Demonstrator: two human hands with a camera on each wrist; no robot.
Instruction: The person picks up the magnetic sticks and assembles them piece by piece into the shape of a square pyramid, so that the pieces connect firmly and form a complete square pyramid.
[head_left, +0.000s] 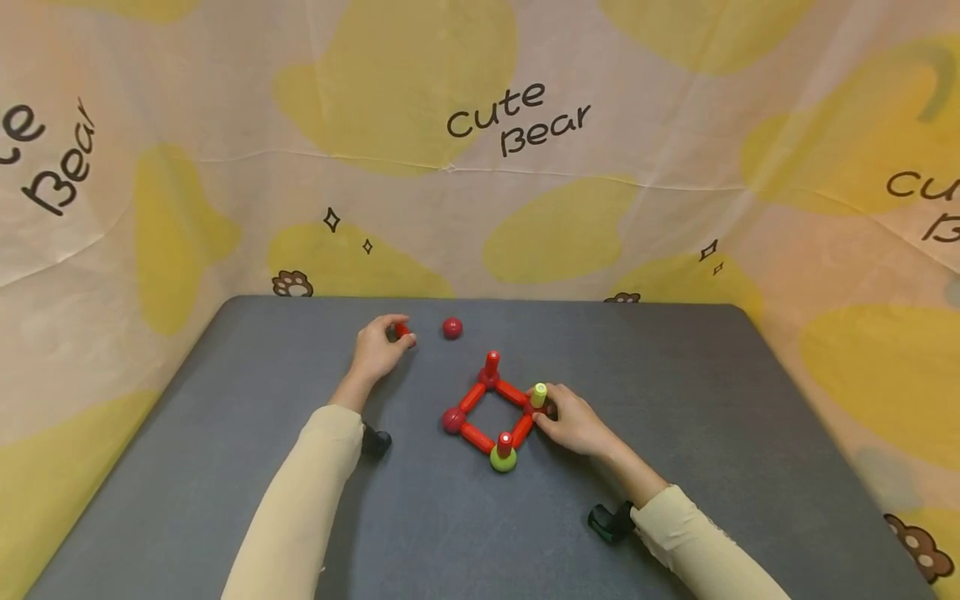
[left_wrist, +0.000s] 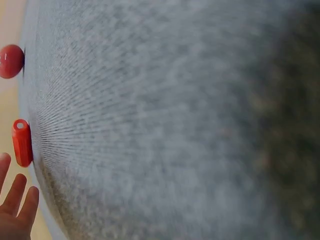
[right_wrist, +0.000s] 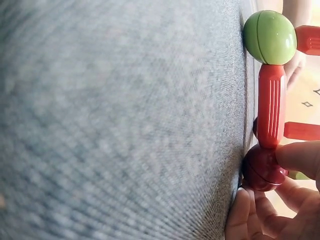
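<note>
A square of red rods (head_left: 477,437) joined by balls lies on the grey table. Its front corner is a green ball (head_left: 503,461); the other corners are red balls, one of them the left ball (head_left: 453,419). Short rods stand upright on the back, front and right corners; the right one is a yellow-green rod (head_left: 539,395). My right hand (head_left: 573,423) pinches the dark red ball (right_wrist: 262,169) at the right corner between thumb and fingers. Farther back, my left hand (head_left: 380,348) reaches around a loose red rod (left_wrist: 22,145), fingers spread beside it in the left wrist view.
A loose red ball (head_left: 452,327) sits near the table's back edge, to the right of the left hand. Dark wrist straps (head_left: 611,522) hang at both wrists. A yellow-patterned cloth (head_left: 555,229) rises behind and beside the grey table (head_left: 247,367).
</note>
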